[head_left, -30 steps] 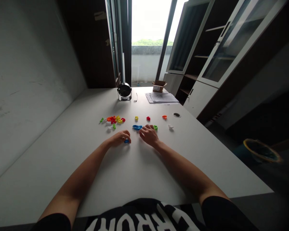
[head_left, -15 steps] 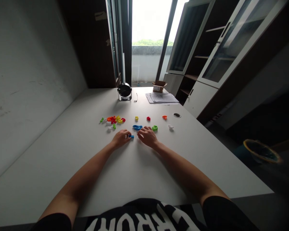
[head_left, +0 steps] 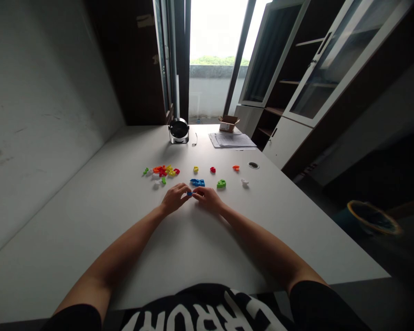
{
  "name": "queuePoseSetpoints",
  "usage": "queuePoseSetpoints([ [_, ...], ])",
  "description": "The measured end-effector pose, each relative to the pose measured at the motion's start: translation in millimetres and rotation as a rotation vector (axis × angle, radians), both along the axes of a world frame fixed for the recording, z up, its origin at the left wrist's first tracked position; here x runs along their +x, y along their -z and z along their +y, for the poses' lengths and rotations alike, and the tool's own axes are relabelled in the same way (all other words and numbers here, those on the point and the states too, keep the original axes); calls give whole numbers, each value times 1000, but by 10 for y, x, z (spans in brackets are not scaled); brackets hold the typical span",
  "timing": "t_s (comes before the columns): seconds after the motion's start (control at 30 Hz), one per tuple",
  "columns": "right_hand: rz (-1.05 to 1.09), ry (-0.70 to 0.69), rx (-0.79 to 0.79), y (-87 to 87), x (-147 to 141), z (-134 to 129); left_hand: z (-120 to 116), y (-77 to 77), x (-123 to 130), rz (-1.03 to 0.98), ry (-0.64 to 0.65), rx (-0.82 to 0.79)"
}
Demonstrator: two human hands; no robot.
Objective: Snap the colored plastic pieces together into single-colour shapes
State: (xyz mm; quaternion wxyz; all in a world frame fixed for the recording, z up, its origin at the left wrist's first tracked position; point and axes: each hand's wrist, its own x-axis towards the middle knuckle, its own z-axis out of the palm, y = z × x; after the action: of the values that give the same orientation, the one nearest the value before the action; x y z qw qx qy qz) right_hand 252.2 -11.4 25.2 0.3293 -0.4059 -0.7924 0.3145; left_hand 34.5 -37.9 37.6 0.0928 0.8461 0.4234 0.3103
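Note:
Between my fingertips is a small blue plastic piece (head_left: 189,194), partly covered by them. My left hand (head_left: 175,198) pinches it from the left. From the right, my right hand (head_left: 208,199) closes its thumb and fingers on the same piece. Just beyond my hands, other blue pieces (head_left: 198,182) lie together on the white table (head_left: 193,243). A green piece (head_left: 221,184) rests to the right of them.
A mixed heap of pieces (head_left: 162,171) lies at the left. Behind my hands are a yellow piece (head_left: 196,169), a red piece (head_left: 213,170) and an orange piece (head_left: 236,168). A white piece (head_left: 244,182) is at right. Farther back stand a round black device (head_left: 179,131), papers (head_left: 232,140) and a cardboard box (head_left: 228,124).
My right hand has moved left and nearer to me, away from the blue and green pieces. It now meets my left hand at the small blue piece, which looks slightly raised.

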Motion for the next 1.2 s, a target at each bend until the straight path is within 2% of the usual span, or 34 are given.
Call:
queuePoseSetpoints([
  [0.13, 61, 17, -10, 52, 7, 3, -4, 16, 7, -25, -12, -42],
  [0.47, 96, 8, 84, 50, -16, -2, 25, -13, 5, -165, -49, -357],
  [0.67, 75, -3, 133, 36, -16, -24, 31, -25, 1, -213, -42, -368],
  [0.87, 123, 29, 52, 53, 13, -14, 34, -4, -6, -230, -45, -353],
  [1.03, 177, -41, -43, 90, 35, 44, 37, 19, -7, -236, -42, -351],
  [1.2, 204, -40, -13, 105, 31, 61, 24, 11, -9, -249, -22, -346],
])
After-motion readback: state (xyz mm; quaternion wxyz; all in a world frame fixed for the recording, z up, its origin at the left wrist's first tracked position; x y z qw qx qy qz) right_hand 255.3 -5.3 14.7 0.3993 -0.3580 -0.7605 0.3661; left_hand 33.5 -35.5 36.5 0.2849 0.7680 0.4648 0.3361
